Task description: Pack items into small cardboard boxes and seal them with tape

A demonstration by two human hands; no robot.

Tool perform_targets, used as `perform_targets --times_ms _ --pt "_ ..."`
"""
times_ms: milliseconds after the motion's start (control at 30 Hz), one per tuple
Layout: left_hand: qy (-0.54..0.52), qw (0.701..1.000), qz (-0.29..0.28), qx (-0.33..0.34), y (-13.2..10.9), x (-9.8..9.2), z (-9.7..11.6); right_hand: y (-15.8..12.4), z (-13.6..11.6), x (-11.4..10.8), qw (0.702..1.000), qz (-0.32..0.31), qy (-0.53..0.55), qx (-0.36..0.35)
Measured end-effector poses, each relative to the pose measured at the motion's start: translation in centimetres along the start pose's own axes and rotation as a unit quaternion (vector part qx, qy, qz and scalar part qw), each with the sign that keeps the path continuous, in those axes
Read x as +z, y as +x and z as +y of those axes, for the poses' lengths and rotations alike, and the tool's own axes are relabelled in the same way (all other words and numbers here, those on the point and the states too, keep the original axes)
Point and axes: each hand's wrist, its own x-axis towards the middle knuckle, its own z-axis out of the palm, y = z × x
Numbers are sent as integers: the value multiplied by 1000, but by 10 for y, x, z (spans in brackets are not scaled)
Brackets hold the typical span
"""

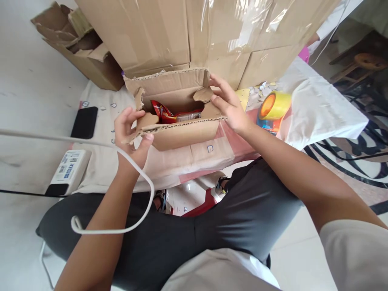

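A small torn cardboard box (182, 135) stands open on the low table in front of me. My left hand (130, 135) pinches the box's left flap between thumb and fingers. My right hand (228, 105) grips the torn right flap at the far corner. Inside the box lies a red snack packet (162, 113) beside something clear and shiny. A white cable (133, 165) drapes over my left wrist.
A big taped cardboard box (212, 36) rises behind the small one. A roll of yellow tape (274, 106) sits to the right, a black phone (85, 122) and a white device (68, 169) to the left. Another torn box (81, 48) lies far left on the floor.
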Motion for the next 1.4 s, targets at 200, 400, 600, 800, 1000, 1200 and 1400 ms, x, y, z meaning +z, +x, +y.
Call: perform_targets --times_ms 200,400,600,800,1000,1200,1400 --pt "27 995 82 -56 2 -2 -3 -1 -3 2 1000 6 4 -9" --pt "89 991 63 -79 3 -6 5 -3 -3 4 1000 14 9 -25" --pt "74 989 92 -87 4 -2 16 -3 -1 7 995 36 73 -62" --pt "60 995 49 -67 4 2 8 3 11 1 984 17 168 -63" --pt "124 991 -14 -51 7 -10 -3 0 5 -2 987 34 122 -99" --pt "149 988 -29 -13 8 -11 -9 4 7 1 986 32 86 -140" --pt "140 990 27 -13 6 -6 0 10 8 -1 987 20 103 -118"
